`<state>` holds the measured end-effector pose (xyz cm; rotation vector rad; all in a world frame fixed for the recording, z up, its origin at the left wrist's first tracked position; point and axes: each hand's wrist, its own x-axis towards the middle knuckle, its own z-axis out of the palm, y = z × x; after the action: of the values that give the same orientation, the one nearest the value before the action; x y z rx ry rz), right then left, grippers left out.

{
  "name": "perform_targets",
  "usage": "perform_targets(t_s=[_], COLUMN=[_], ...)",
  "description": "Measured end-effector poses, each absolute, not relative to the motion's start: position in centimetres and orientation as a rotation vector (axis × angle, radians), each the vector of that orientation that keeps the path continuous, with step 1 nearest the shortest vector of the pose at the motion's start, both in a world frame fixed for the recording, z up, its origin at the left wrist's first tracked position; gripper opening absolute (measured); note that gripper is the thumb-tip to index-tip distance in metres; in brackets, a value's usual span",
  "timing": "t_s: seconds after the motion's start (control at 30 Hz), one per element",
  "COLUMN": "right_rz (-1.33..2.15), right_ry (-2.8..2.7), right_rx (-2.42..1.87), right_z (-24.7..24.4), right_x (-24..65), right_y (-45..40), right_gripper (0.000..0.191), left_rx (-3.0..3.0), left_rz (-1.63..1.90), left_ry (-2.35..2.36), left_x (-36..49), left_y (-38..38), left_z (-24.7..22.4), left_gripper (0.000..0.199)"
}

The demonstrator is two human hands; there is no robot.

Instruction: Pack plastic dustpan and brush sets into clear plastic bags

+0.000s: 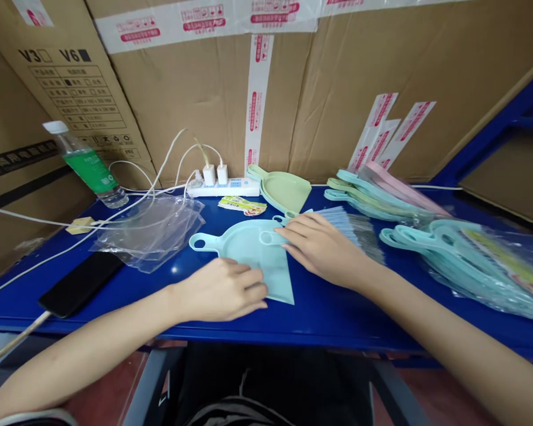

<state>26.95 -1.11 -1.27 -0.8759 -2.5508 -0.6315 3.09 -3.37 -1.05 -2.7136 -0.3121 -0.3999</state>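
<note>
A light-blue dustpan (243,241) lies on the blue table, its looped handle pointing left. My left hand (225,290) is closed at the pan's near edge, its curled fingers over the plastic and hiding part of it. Over the pan's right side, my right hand (322,245) grips a light-blue brush by its handle (272,238), whose holed end sticks out past the fingers. Pale blue bristles (336,220) show just behind that hand, beside greyer bristles (368,232). More small handle ends (288,216) peek out above my knuckles. Which bristles belong to the held brush is hidden.
Behind stands a green dustpan (288,188) near a power strip (224,187) and a printed card (242,205). Stacked dustpans (373,198) and bagged ones (462,254) lie right. Clear plastic bags (148,228), a phone (82,284), cables and a bottle (91,168) occupy the left.
</note>
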Motion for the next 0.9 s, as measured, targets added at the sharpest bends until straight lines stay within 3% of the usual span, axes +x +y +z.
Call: perform_targets(t_s=[0.1, 0.27, 0.43, 0.77, 0.9], right_rz=[-0.602, -0.416, -0.186, 0.037, 0.141], right_ry=[-2.623, -2.789, -2.719, -2.47, -2.41], right_rx=[-0.887, -0.916, -0.969, -1.018, -1.003], right_z=[-0.5, 0.5, -0.6, -1.7, -2.2], right_x=[25.1, 21.8, 20.5, 20.4, 19.7], right_y=[-0.7, 0.0, -0.1, -1.2, -0.8], right_gripper=[0.026, 0.023, 0.024, 0.022, 0.015], left_rx=[-2.666, -2.445, -2.659, -2.968, -3.079], left_rz=[-0.413, -0.1, -0.052, -0.531, -0.65], left_ry=[-0.678, -1.494, -1.525, -1.417, -1.481], left_x=[1.1, -1.3, -0.9, -0.3, -0.1], left_y=[-1.4, 1.9, 2.7, 2.6, 2.3], left_z=[0.8, 1.7, 0.2, -0.5, -0.3], left_gripper=[0.038, 0.042, 0.044, 0.036, 0.042])
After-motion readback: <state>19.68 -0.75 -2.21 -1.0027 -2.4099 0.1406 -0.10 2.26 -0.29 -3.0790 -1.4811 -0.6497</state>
